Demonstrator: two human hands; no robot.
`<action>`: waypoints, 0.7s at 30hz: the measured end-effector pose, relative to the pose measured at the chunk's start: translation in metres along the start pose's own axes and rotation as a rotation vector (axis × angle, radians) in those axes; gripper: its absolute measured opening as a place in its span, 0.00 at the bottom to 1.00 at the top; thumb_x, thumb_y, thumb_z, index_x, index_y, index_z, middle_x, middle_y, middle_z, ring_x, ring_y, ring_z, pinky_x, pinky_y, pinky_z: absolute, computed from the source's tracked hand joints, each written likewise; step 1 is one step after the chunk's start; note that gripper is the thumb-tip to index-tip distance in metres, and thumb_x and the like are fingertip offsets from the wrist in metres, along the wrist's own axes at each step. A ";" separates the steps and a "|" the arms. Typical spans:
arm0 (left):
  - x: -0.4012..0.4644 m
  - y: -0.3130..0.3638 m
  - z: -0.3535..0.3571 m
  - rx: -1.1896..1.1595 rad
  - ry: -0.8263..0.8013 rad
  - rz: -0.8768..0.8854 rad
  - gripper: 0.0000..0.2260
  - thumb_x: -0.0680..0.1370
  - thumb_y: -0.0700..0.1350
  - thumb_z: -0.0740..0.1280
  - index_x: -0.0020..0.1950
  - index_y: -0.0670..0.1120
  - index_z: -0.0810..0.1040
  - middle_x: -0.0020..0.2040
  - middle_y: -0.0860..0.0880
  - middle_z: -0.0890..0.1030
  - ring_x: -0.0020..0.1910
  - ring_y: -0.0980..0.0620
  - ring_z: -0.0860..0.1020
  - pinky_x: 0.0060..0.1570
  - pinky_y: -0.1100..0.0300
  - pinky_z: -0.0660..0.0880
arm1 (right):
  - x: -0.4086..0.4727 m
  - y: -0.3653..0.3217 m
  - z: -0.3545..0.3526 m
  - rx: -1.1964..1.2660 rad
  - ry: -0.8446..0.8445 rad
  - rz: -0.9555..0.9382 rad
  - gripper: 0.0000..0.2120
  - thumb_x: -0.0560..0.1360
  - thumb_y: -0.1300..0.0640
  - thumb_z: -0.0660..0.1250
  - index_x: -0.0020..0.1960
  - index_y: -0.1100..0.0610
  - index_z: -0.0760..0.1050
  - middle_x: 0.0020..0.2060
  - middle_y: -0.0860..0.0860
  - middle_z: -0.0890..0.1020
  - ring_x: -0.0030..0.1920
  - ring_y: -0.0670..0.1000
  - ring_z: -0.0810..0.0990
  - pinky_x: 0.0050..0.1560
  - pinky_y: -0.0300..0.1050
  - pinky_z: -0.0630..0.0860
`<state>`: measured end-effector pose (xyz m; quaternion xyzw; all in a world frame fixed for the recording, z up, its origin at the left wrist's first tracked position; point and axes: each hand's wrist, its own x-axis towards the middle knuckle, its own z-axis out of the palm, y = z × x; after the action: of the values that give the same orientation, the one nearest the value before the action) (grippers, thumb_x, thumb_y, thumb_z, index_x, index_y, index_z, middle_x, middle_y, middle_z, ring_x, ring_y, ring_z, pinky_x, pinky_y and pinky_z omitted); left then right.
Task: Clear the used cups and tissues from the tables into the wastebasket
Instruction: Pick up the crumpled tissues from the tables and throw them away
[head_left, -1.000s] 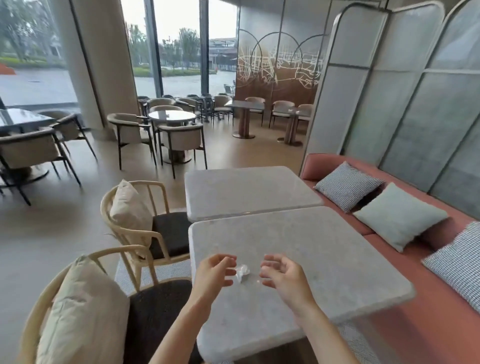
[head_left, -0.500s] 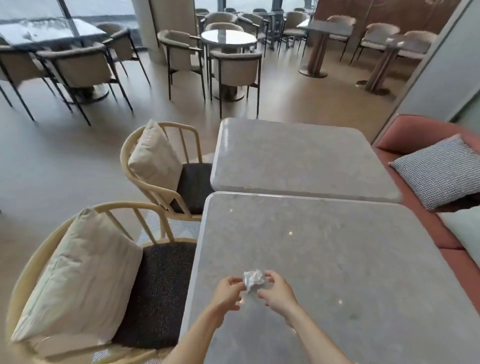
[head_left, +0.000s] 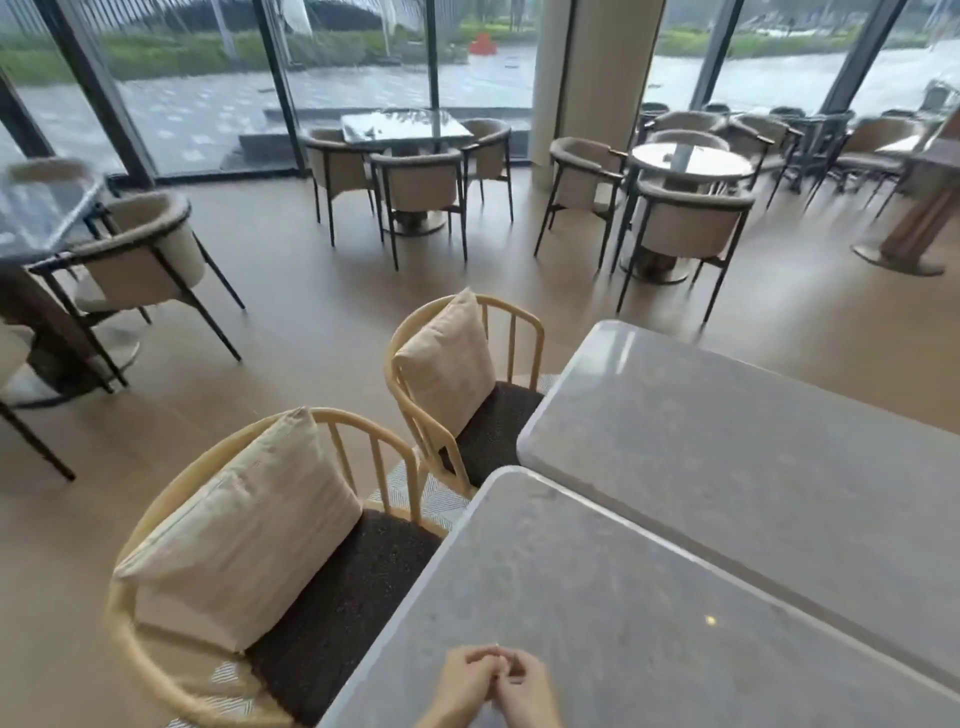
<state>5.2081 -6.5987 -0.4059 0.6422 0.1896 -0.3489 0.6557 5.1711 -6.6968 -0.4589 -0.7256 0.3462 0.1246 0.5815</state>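
Observation:
My left hand (head_left: 464, 682) and my right hand (head_left: 525, 687) are pressed together at the bottom of the head view, above the near edge of the grey stone table (head_left: 597, 597). The fingers of both curl inward against each other. The crumpled white tissue is enclosed between them and almost wholly hidden. No cup and no wastebasket is in view.
A second grey table (head_left: 753, 457) adjoins the near one on the right. Two wooden chairs with beige cushions (head_left: 244, 530) (head_left: 447, 364) stand along the tables' left side. Beyond the open floor are café tables with padded chairs (head_left: 415, 187) (head_left: 685, 223), a column (head_left: 592, 67) and glass walls.
Both hands have closed together round the tissue, which showed between the fingertips before. The view has swung left, from the sofa side toward the windows.

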 end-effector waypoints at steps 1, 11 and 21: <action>-0.014 0.023 0.004 -0.027 -0.011 0.023 0.06 0.58 0.33 0.67 0.29 0.40 0.84 0.31 0.40 0.83 0.28 0.51 0.83 0.31 0.60 0.79 | -0.001 -0.019 -0.010 0.014 0.022 -0.055 0.06 0.75 0.63 0.71 0.48 0.55 0.85 0.39 0.56 0.87 0.37 0.51 0.84 0.42 0.40 0.81; -0.146 0.233 0.016 0.098 0.059 0.640 0.08 0.79 0.36 0.70 0.49 0.47 0.88 0.46 0.47 0.88 0.49 0.49 0.87 0.49 0.59 0.82 | -0.085 -0.273 -0.099 0.156 0.013 -0.614 0.03 0.78 0.58 0.73 0.52 0.54 0.82 0.42 0.50 0.87 0.45 0.48 0.86 0.44 0.40 0.83; -0.281 0.321 -0.053 -0.037 0.127 1.105 0.12 0.71 0.41 0.77 0.51 0.37 0.85 0.46 0.40 0.87 0.48 0.41 0.86 0.52 0.50 0.83 | -0.231 -0.396 -0.079 0.170 -0.108 -1.135 0.10 0.77 0.56 0.73 0.58 0.56 0.84 0.43 0.50 0.88 0.44 0.49 0.87 0.47 0.43 0.83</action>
<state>5.2513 -6.5085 0.0119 0.6543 -0.1305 0.0897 0.7395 5.2416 -6.6544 -0.0012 -0.7409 -0.1189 -0.1984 0.6305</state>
